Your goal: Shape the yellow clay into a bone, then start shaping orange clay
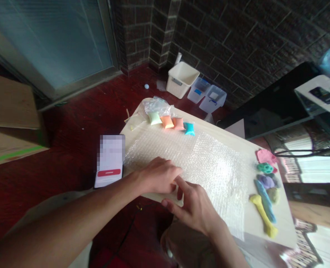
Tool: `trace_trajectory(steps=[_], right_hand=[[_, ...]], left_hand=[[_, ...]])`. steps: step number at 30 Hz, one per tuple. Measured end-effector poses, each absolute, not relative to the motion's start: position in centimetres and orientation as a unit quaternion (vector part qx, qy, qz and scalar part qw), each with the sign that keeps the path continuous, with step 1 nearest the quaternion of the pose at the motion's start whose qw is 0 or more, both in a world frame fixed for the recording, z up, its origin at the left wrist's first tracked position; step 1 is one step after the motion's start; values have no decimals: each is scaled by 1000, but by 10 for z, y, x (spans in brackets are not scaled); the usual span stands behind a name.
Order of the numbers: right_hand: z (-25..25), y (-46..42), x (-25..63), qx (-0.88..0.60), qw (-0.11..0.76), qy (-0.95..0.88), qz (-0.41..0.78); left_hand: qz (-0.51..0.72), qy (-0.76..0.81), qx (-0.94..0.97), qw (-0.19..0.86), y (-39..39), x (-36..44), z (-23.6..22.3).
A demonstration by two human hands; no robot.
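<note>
Over the near edge of the table, my left hand [162, 175] is closed, its fingers curled inward; whatever they may hold is hidden. My right hand [194, 203] meets it at the fingertips, with bent fingers and the thumb held apart. Beneath both hands lies a sheet of bubble wrap [215, 167]. Beyond them, a row of small pillow-shaped packets runs along the far side: pale green [155, 118], orange [167, 122], salmon [178, 124] and turquoise [190, 129]. Crumpled clear plastic [159, 107] lies behind the green one.
At the table's right end are a yellow bone-shaped piece [264, 216], a blue strip [265, 201], a purple lump [265, 181], a green holed piece [265, 168] and a pink piece [266, 156]. A phone [110, 160] stands off the left edge. Bins [181, 80] sit on the floor.
</note>
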State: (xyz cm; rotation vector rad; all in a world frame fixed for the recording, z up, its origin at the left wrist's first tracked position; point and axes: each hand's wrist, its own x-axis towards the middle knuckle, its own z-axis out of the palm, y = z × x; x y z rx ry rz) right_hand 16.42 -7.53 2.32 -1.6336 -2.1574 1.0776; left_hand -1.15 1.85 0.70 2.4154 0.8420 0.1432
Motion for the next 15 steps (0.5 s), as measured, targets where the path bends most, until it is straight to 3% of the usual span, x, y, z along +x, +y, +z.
trace_trajectory(steps=[6,11,15], right_hand=[[31,-78,172,-526,112,-696,475],[32,-89,159,-574,71,-738,347],[36,-88,162,-574,111,-765,272]], left_hand=[[55,289,915,276,5,-8,14],[74,276,920,269,-1,-7,14],[146,288,905,278,7,-9,18]])
